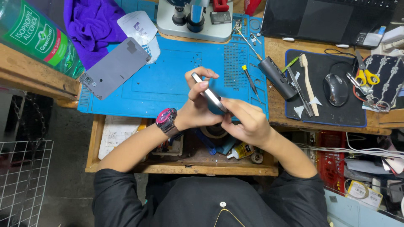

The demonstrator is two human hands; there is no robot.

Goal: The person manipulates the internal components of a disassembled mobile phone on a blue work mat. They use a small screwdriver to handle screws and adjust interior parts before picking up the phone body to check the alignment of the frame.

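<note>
Head cam looking straight down at a repair bench: both hands are up over the blue work mat [168, 84], pinching a slim phone [209, 96] edge-on between them. The left hand [198, 105], the one with the pink-and-black watch [166, 119], has its grip clamped around the upper part of the phone, thumb and fingers wrapped on it. The right hand [246, 122] is closed on the lower end, fingertips pressed at the edge. So the phone is in mid air, just above the near edge of the mat and over the open drawer [185, 162].

Around it — a grey back cover [114, 67] lies flat on the left part of the mat, a small screwdriver with a yellow tip [249, 77] to the right, a black cylinder-shaped tool [277, 77] at the mat's edge, and a microscope base [193, 21] at the top. Mouse [336, 89] and scissors [365, 75] sit off to the right on a dark pad.

What I'd worry about: the phone is held by its thin edges only, so a slip would send it into that cluttered drawer, glue bottle [240, 150] and all. Squeezing or flexing it too hard between the two hands could also crack the glass — can't tell from here how much force is going in
</note>
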